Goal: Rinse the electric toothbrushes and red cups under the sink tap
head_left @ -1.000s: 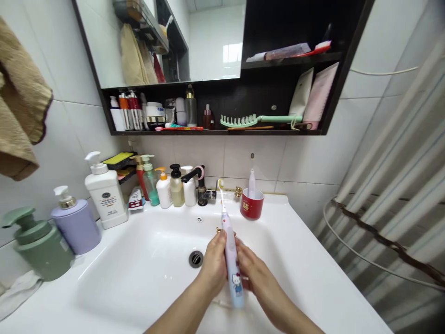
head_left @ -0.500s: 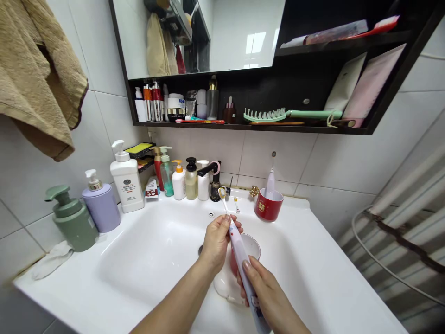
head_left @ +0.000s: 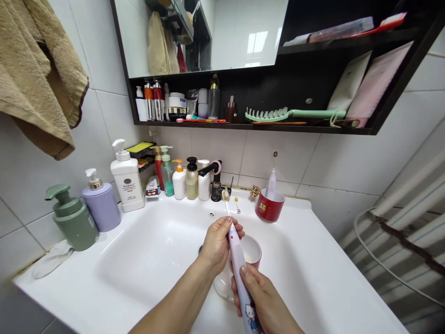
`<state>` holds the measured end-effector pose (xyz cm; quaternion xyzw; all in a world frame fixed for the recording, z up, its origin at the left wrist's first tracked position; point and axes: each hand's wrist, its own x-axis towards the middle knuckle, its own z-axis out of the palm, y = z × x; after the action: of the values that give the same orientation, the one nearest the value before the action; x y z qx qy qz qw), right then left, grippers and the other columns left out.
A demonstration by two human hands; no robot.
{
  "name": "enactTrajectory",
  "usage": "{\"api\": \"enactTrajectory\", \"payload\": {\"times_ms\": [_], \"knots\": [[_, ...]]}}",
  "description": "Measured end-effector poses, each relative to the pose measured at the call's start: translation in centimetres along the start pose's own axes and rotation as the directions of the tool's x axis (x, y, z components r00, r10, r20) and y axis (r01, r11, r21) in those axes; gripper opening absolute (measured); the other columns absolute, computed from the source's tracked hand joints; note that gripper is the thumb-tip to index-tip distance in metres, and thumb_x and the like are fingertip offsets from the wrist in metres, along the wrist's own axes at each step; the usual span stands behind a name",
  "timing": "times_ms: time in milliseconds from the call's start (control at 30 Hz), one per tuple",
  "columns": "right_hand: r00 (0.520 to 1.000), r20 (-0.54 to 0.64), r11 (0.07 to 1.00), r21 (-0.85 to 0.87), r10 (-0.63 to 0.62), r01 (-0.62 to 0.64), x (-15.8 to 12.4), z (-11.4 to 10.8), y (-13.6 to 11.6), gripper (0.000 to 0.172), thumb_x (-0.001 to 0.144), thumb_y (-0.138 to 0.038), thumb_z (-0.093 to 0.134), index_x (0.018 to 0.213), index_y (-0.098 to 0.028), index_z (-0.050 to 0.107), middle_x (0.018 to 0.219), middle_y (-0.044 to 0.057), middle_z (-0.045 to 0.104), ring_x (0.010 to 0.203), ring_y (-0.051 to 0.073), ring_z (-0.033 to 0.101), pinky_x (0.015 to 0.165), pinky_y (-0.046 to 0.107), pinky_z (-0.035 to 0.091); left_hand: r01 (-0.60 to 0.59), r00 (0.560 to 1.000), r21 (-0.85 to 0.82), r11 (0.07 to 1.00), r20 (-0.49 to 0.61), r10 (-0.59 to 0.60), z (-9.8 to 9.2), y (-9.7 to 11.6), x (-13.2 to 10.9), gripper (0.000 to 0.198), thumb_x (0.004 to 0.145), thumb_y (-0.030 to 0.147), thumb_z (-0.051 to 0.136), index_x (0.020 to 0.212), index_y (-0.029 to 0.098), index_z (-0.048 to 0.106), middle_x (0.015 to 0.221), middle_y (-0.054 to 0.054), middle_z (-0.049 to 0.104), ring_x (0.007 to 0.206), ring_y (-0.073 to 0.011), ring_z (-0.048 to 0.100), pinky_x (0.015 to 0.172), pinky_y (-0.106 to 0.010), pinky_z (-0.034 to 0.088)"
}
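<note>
Over the sink, a pale pink-lilac electric toothbrush [head_left: 237, 260] slants upward, its brush head [head_left: 225, 195] pointing at the faucet. My left hand [head_left: 216, 245] is closed, thumb and fingers pinching the thin neck just above the handle. Lower down, my right hand [head_left: 262, 297] wraps round the handle, its thumb along the side. A cartoon cat print shows near the handle's lower end. Partly hidden behind the toothbrush, a red cup [head_left: 256, 260] with a white inside is in the basin, beside a whitish object [head_left: 222, 284] I cannot make out.
A black faucet [head_left: 216, 185] stands behind the white sink [head_left: 146, 250]. On the right ledge, a red cup [head_left: 266, 212] holds another electric toothbrush [head_left: 272, 183]. A small brush head [head_left: 237, 205] lies near the faucet. Several pump bottles line the left and back. A dark cabinet [head_left: 306, 83] hangs above.
The toothbrush has turned slightly in my hands, so the cat print shows more fully. Its brush head sits slightly farther right in view. Both hands keep their hold.
</note>
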<state>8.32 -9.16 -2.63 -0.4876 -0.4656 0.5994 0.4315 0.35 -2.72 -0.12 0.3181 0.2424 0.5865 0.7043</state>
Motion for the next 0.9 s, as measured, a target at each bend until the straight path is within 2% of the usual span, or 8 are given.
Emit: {"api": "enactTrajectory", "payload": {"times_ms": [133,267,433,533,667,900], "knots": [[0.991,-0.105,0.994,-0.081,-0.077,0.069,0.4,-0.1,0.6,0.031,0.065,-0.044,0.039,0.077,-0.016,0.045,0.053,-0.004,0.041,0.044,0.007,0.037,0.043,0.020,0.030,-0.060,0.998,0.100,0.993,-0.005,0.061,0.1,0.1,-0.1,0.018,0.063,0.030,0.048,0.062,0.012,0.048,0.053,0.000,0.052,0.051,-0.0080,0.049,0.056,-0.021,0.037],[0.982,-0.149,0.986,-0.130,-0.119,0.100,0.7,-0.2,1.1,0.035,0.065,-0.044,0.038,0.084,-0.015,0.045,0.053,-0.003,0.040,0.047,0.008,0.037,0.045,0.021,0.030,-0.096,0.992,0.234,0.968,-0.056,0.112,0.2,0.0,0.0,0.020,0.062,0.031,0.049,0.060,0.012,0.048,0.052,0.000,0.051,0.050,-0.0081,0.049,0.054,-0.021,0.038],[0.991,-0.111,0.994,-0.095,-0.070,0.059,0.4,-0.1,0.2,0.035,0.065,-0.043,0.038,0.084,-0.014,0.045,0.054,-0.003,0.040,0.046,0.008,0.036,0.044,0.020,0.029,-0.102,0.990,0.224,0.969,-0.073,0.121,-0.2,-0.2,0.1,0.022,0.063,0.033,0.047,0.065,0.012,0.050,0.055,0.000,0.052,0.052,-0.0084,0.049,0.054,-0.021,0.038],[0.993,-0.088,0.988,-0.142,-0.077,0.064,0.3,-0.2,-0.2,0.033,0.066,-0.041,0.039,0.084,-0.014,0.045,0.056,-0.002,0.041,0.048,0.008,0.036,0.046,0.020,0.029,-0.127,0.984,0.266,0.956,-0.088,0.155,-0.6,-0.1,0.3,0.022,0.062,0.033,0.049,0.066,0.012,0.051,0.056,0.000,0.052,0.052,-0.0078,0.049,0.054,-0.021,0.037],[0.992,-0.083,0.979,-0.188,-0.099,0.082,0.4,-0.4,0.2,0.034,0.066,-0.042,0.038,0.086,-0.015,0.044,0.056,-0.002,0.042,0.050,0.009,0.037,0.048,0.021,0.030,-0.127,0.983,0.312,0.941,-0.086,0.161,-0.7,0.1,0.6,0.021,0.060,0.032,0.051,0.063,0.011,0.051,0.053,0.000,0.052,0.051,-0.0084,0.049,0.053,-0.021,0.038],[0.993,-0.084,0.990,-0.121,-0.077,0.066,0.4,-0.1,0.8,0.031,0.066,-0.044,0.036,0.074,-0.015,0.045,0.052,-0.003,0.041,0.044,0.007,0.036,0.043,0.020,0.027,-0.118,0.986,0.270,0.956,-0.079,0.144,-0.4,0.2,0.4,0.021,0.060,0.032,0.050,0.061,0.011,0.051,0.051,0.000,0.051,0.049,-0.0078,0.048,0.051,-0.020,0.037]]}}
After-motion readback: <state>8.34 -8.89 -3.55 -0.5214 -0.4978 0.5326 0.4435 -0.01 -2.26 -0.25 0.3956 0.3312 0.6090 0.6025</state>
